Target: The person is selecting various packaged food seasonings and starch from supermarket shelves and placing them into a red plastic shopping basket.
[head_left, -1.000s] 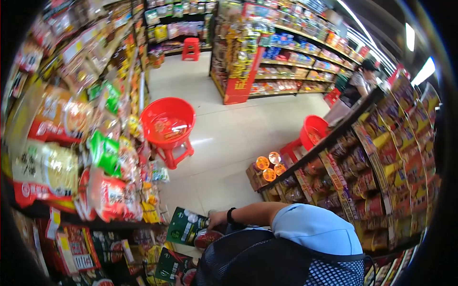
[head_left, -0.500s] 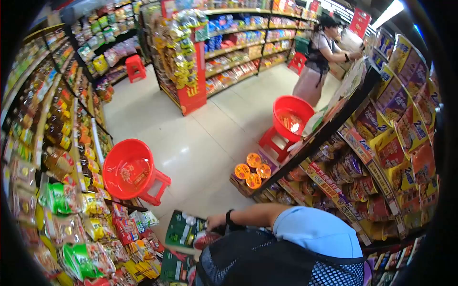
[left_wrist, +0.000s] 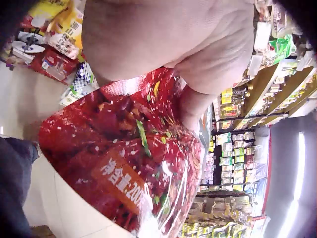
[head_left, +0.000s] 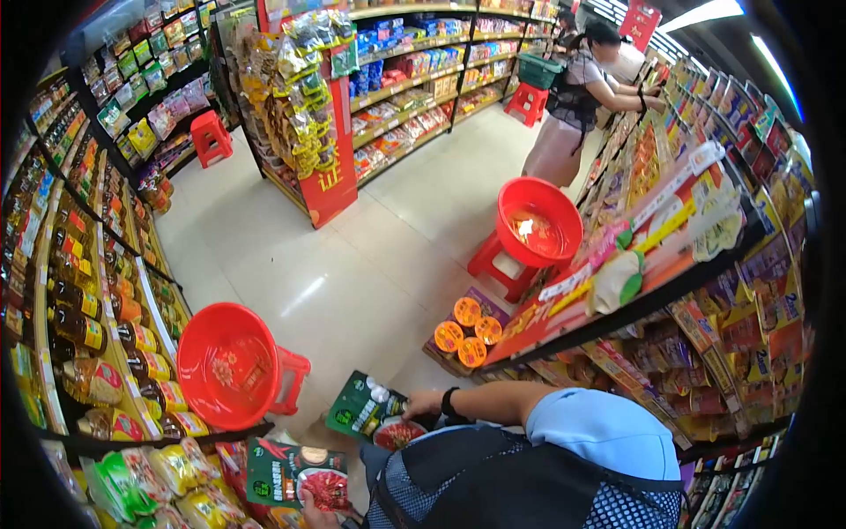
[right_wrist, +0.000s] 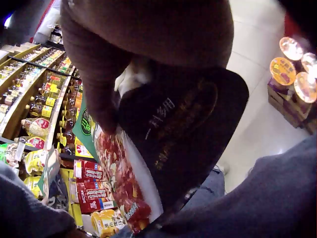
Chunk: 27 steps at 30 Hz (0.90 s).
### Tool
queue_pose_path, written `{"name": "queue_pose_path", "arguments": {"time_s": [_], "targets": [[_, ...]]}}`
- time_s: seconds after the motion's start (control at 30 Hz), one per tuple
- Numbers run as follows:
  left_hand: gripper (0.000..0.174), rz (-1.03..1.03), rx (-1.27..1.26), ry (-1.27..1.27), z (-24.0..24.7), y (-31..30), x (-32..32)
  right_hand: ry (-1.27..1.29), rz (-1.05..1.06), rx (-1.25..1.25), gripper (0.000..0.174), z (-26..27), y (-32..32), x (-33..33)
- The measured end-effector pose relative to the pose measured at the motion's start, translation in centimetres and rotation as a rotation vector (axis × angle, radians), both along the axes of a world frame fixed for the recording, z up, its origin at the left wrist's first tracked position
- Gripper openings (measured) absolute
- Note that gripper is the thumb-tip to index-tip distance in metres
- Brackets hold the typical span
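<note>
My left hand (head_left: 319, 513) pinches the edge of a dark green seasoning packet (head_left: 280, 470) at the bottom of the head view. Its front, with a picture of red chilli food, faces up. In the left wrist view, the thumb and fingers grip this packet's glossy red part (left_wrist: 114, 148), which bears a net-weight print. Further right, my right hand (head_left: 425, 403) grips a second green seasoning packet (head_left: 363, 404) by its side. The right wrist view shows that packet's dark back (right_wrist: 183, 119) with gold lettering under the fingers. Both packets are apart, held in front of my body.
A red tub (head_left: 227, 366) on a red stool stands left, another red tub (head_left: 539, 220) ahead right. Orange-lidded cups (head_left: 467, 333) sit on a box by the right shelf (head_left: 670, 353). Bagged goods (head_left: 150, 485) fill the left shelf. A person (head_left: 582, 106) stands at the far shelf.
The head view has swung to the right and up, so the tubs and shelves shift left. The left packet has turned its front toward the head camera; both hands keep their hold.
</note>
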<state>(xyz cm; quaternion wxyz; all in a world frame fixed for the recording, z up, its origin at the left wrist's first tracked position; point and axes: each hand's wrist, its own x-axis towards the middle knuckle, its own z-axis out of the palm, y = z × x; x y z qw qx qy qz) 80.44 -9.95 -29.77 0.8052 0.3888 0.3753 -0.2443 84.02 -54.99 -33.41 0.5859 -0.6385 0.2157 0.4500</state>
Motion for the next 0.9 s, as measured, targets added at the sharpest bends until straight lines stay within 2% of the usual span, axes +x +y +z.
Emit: {"name": "queue_pose_path", "arguments": {"time_s": [0.13, 0.17, 0.27, 0.3, 0.33, 0.37, 0.4, 0.43, 0.47, 0.5, 0.53, 0.6, 0.63, 0.67, 0.7, 0.73, 0.77, 0.87, 0.9], "targets": [[0.041, 0.091, 0.086, -0.116, -1.8, 0.3, 9.2, -0.04, 0.003, -0.066, 0.033, 1.8, 2.3, 6.3], [0.04, 0.109, 0.093, -0.142, -2.3, 0.8, 11.2, -0.006, -0.035, -0.042, 0.039, 2.3, 3.0, 7.9], [0.037, 0.139, 0.074, -0.26, -5.0, 1.8, 16.2, -0.129, -0.069, -0.132, 0.037, 0.4, 3.5, 10.9], [0.035, 0.187, 0.196, -0.196, -4.3, 2.6, 15.0, -0.101, 0.032, -0.14, 0.041, 2.1, 4.8, 12.8], [0.034, 0.12, 0.204, -0.19, -1.8, 3.3, 16.4, -0.114, 0.069, -0.143, 0.044, 1.1, 6.9, 14.8], [0.035, 0.147, 0.092, -0.056, 0.1, 3.4, 18.6, -0.164, 0.052, -0.126, 0.045, -3.5, 8.7, 16.0], [0.034, 0.209, -0.017, -0.117, -5.3, 4.7, 19.9, -0.235, 0.298, -0.197, 0.042, 3.5, 9.4, 20.2], [0.032, 0.199, -0.005, -0.078, -6.4, 5.3, 22.1, -0.19, 0.205, -0.207, 0.042, 5.4, 10.9, 21.9], [0.027, 0.205, -0.139, -0.044, -7.7, 5.4, 23.4, -0.08, 0.024, -0.083, 0.035, 8.0, 12.1, 23.5], [0.026, 0.223, 0.035, -0.061, -10.4, 5.5, 23.6, -0.044, -0.037, -0.017, 0.03, 4.9, 11.6, 24.4], [0.025, 0.176, 0.169, -0.091, -12.8, 4.4, 26.2, -0.133, -0.091, -0.007, 0.031, -1.0, 9.7, 25.3], [0.025, 0.209, 0.24, -0.083, -11.0, 2.6, 28.5, -0.182, -0.138, -0.008, 0.034, 0.7, 10.8, 28.2], [0.028, 0.206, 0.18, -0.101, -11.2, 3.1, 28.4, -0.16, -0.085, 0.013, 0.034, 1.4, 11.9, 29.0], [0.028, 0.185, 0.01, -0.007, -6.5, 3.5, 27.9, -0.138, -0.032, 0.035, 0.036, 2.5, 13.8, 30.1], [0.026, 0.114, -0.116, 0.023, -3.1, 1.3, 31.1, -0.186, -0.091, 0.033, 0.034, 7.1, 14.0, 32.0], [0.026, -0.078, -0.087, 0.046, -8.3, 3.1, 32.4, -0.188, -0.027, 0.005, 0.033, 8.4, 14.0, 34.3], [0.026, -0.127, -0.056, 0.034, -9.5, 2.8, 33.7, -0.191, 0.037, -0.022, 0.035, 9.7, 13.8, 36.5], [0.027, -0.069, 0.074, 0.062, -8.1, 1.9, 37.1, -0.563, 0.149, -0.185, 0.025, -1.8, 20.1, 40.4], [0.027, -0.069, 0.107, 0.084, -7.5, 1.8, 38.2, -0.504, 0.279, -0.286, 0.026, -3.3, 21.2, 43.0]]}}
